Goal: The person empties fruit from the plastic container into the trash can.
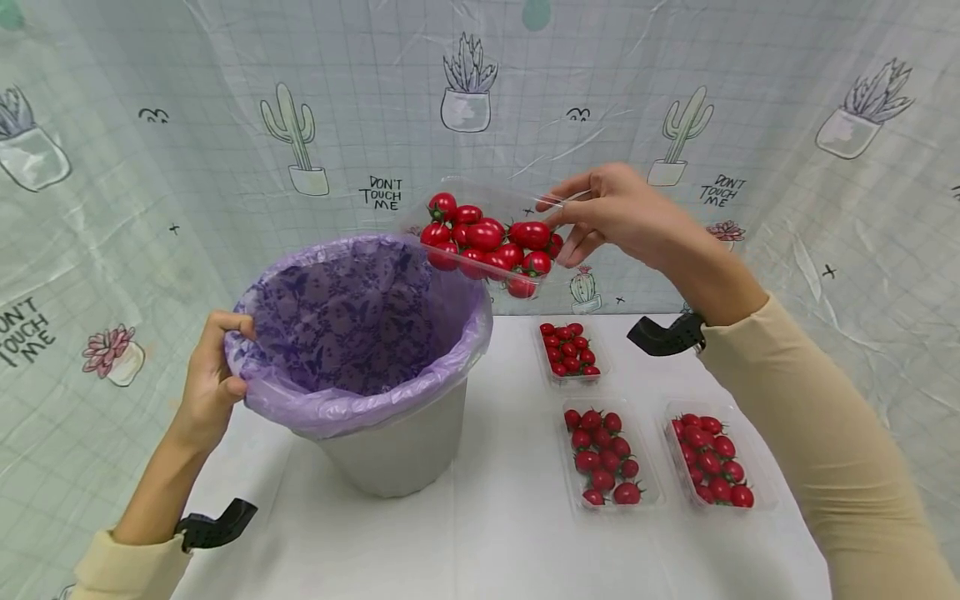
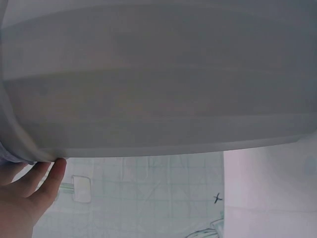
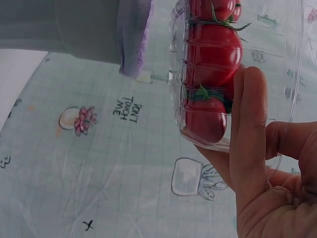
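My right hand (image 1: 615,217) pinches the end of a clear plastic punnet of red cherry tomatoes (image 1: 486,235), raised and tilted at the right side of the bin's mouth. Up close in the right wrist view, tomatoes (image 3: 214,52) with green stems lie against the punnet wall, fingers and thumb on its edge. A grey trash bin (image 1: 408,454) carries a purple patterned liner (image 1: 360,408) folded over its rim. With fingers over the rim and thumb below, my left hand (image 1: 206,383) grips the bin's left side. The bin's grey wall (image 2: 163,89) fills most of the left wrist view.
On the white table (image 1: 495,533), right of the bin, stand three more tomato punnets: one at the back (image 1: 570,350), one nearer (image 1: 607,458) and one at the right (image 1: 712,458). A cactus-print curtain (image 1: 405,108) hangs behind.
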Action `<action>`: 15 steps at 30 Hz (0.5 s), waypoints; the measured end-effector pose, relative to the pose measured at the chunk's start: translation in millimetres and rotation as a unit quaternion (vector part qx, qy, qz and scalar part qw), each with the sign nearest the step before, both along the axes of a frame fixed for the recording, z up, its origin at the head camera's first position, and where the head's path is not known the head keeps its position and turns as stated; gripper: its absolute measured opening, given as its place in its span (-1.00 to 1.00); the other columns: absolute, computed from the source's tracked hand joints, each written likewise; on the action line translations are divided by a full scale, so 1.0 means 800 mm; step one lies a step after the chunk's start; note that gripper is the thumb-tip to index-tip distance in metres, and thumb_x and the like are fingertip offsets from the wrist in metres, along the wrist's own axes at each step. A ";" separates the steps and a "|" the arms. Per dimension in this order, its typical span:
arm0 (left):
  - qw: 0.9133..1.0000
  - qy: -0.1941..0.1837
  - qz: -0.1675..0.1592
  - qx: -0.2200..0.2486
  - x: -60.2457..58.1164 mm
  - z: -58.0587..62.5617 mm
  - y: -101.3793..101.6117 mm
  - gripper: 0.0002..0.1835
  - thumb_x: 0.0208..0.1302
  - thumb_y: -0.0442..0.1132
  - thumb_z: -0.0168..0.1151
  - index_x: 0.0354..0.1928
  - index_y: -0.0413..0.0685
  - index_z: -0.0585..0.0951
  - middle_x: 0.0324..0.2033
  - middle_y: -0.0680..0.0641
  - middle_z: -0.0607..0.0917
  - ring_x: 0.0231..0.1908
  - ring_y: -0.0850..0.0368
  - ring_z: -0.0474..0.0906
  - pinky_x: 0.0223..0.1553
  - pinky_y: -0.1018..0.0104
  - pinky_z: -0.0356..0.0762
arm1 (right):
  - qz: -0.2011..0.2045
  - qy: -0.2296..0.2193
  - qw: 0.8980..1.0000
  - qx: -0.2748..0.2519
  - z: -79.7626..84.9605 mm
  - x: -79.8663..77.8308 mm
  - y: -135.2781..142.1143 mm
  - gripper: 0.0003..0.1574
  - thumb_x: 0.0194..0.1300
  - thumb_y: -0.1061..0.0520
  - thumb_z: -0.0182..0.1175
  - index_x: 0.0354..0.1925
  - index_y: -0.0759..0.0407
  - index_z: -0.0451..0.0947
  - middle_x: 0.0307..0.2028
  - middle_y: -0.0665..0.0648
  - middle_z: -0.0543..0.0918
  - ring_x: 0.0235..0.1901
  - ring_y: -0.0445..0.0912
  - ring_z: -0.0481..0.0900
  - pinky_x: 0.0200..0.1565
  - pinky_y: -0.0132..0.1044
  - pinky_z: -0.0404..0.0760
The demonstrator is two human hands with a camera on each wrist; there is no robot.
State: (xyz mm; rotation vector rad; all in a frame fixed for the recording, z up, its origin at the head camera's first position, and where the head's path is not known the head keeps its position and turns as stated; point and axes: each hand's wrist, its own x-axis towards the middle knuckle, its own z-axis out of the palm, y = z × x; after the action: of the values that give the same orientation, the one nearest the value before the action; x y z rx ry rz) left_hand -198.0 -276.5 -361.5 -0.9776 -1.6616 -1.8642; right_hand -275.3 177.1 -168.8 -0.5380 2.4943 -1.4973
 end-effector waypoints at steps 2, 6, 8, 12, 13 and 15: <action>1.000 0.000 -0.001 0.002 0.000 -0.001 0.000 -0.31 0.15 0.15 0.53 -0.01 -0.21 0.43 -0.17 -0.04 0.41 -0.21 0.17 0.31 -0.36 0.34 0.16 | 0.004 0.000 1.000 0.000 0.001 -0.001 -0.007 -0.48 0.47 0.22 0.22 0.32 0.36 0.47 -0.11 0.20 0.79 -0.54 -0.05 0.74 -0.26 -0.15 0.78; 1.000 0.002 -0.005 0.006 0.001 -0.002 0.001 -0.32 0.14 0.15 0.54 -0.01 -0.21 0.43 -0.17 -0.03 0.41 -0.23 0.18 0.30 -0.39 0.31 0.13 | 0.009 -0.001 1.000 0.000 0.003 -0.003 -0.019 -0.48 0.48 0.25 0.20 0.33 0.36 0.45 0.17 0.24 0.67 -0.52 -0.05 0.75 -0.22 -0.13 0.79; 1.000 0.001 -0.007 0.007 0.001 -0.002 0.001 -0.32 0.15 0.14 0.54 -0.01 -0.21 0.43 -0.18 -0.03 0.41 -0.23 0.18 0.31 -0.40 0.30 0.12 | 0.009 -0.004 1.000 -0.004 0.003 -0.004 -0.024 -0.47 0.47 0.26 0.20 0.34 0.37 0.45 0.22 0.26 0.63 -0.51 -0.04 0.76 -0.21 -0.11 0.79; 1.000 0.001 -0.007 0.009 0.000 -0.001 0.002 -0.32 0.14 0.15 0.54 -0.01 -0.21 0.43 -0.17 -0.03 0.42 -0.23 0.18 0.31 -0.40 0.31 0.14 | 0.013 -0.002 1.000 -0.010 0.005 -0.005 -0.034 -0.47 0.45 0.28 0.20 0.33 0.36 0.45 0.22 0.27 0.63 -0.50 -0.03 0.77 -0.21 -0.09 0.79; 1.000 0.001 -0.007 0.009 -0.001 -0.001 0.002 -0.32 0.14 0.15 0.54 -0.01 -0.21 0.43 -0.17 -0.03 0.42 -0.22 0.18 0.32 -0.40 0.32 0.15 | 0.014 -0.002 1.000 -0.011 0.005 -0.005 -0.036 -0.47 0.45 0.28 0.20 0.33 0.36 0.46 0.22 0.27 0.64 -0.50 -0.02 0.77 -0.20 -0.09 0.79; 1.000 0.000 -0.008 0.010 -0.001 -0.001 0.002 -0.32 0.14 0.15 0.54 -0.01 -0.20 0.44 -0.16 -0.04 0.42 -0.21 0.18 0.32 -0.38 0.33 0.17 | 0.018 0.003 1.000 -0.010 0.005 -0.006 -0.041 -0.49 0.45 0.28 0.21 0.32 0.36 0.47 0.22 0.25 0.64 -0.50 -0.02 0.77 -0.20 -0.09 0.79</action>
State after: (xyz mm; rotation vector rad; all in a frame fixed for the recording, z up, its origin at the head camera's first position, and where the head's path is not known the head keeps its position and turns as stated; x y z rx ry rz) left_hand -199.1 -274.8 -362.2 -0.9858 -1.6366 -1.8863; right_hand -280.1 144.7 -164.6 -0.5884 2.4630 -1.5098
